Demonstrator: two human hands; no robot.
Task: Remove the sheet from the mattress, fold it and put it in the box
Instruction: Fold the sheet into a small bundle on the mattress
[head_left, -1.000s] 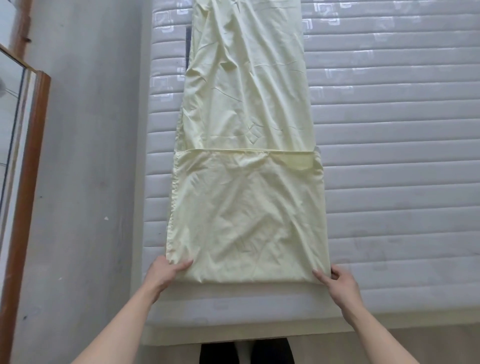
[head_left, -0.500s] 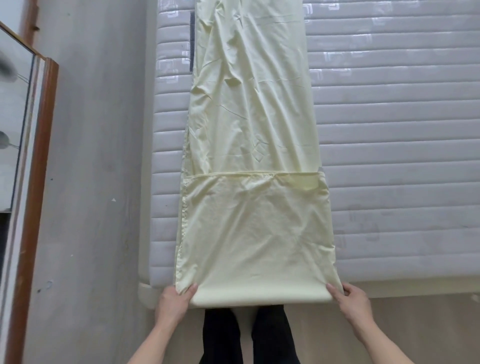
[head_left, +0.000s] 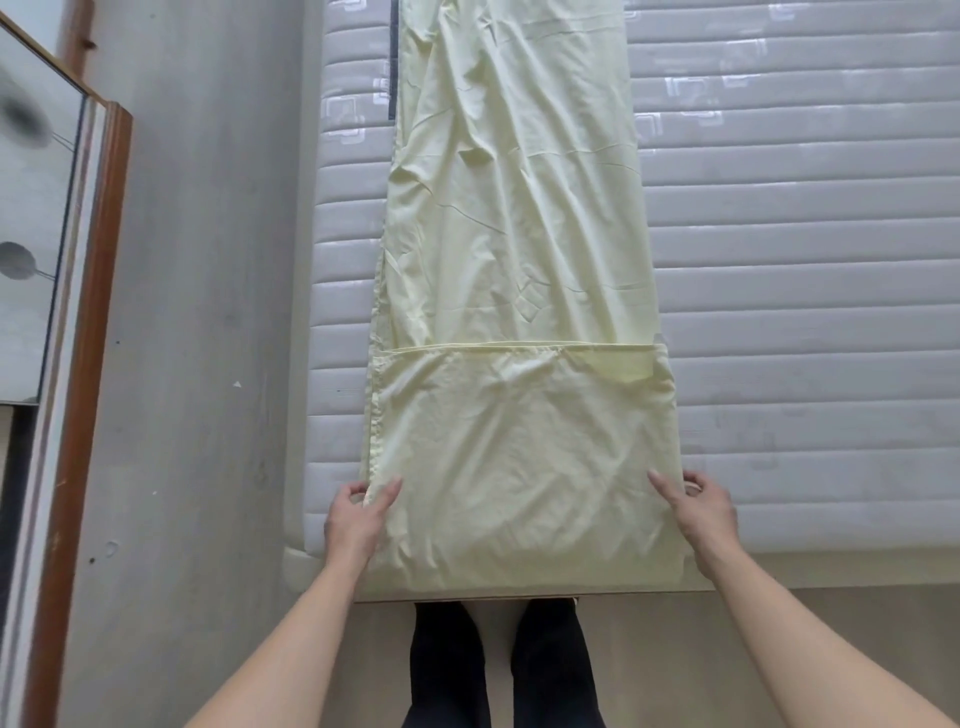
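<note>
I see the pale yellow sheet (head_left: 519, 291) lying as a long narrow strip on the grey quilted mattress (head_left: 805, 312), running from the near edge to the far end of my view. It sits toward the left side of the mattress. The near part of the sheet is doubled over itself, and the folded edge crosses the strip as a straight line about in the middle of the picture. The near fold reaches the near edge of the mattress. The cloth has many soft wrinkles.

My left hand (head_left: 356, 519) is at the near left corner of the doubled part. The thumb is on top of the cloth and the other fingers are curled at the outer side, so it pinches the edge of the sheet. My right hand (head_left: 701, 512) is at the near right side, the thumb on top and the fingers curled around the edge, also gripping the sheet.

Below the mattress edge I see my legs in dark trousers (head_left: 498, 670) on a light floor (head_left: 675, 649). Left of the mattress there is a grey wall (head_left: 197, 312), and further left a mirror with a brown wooden frame (head_left: 88, 364).
</note>
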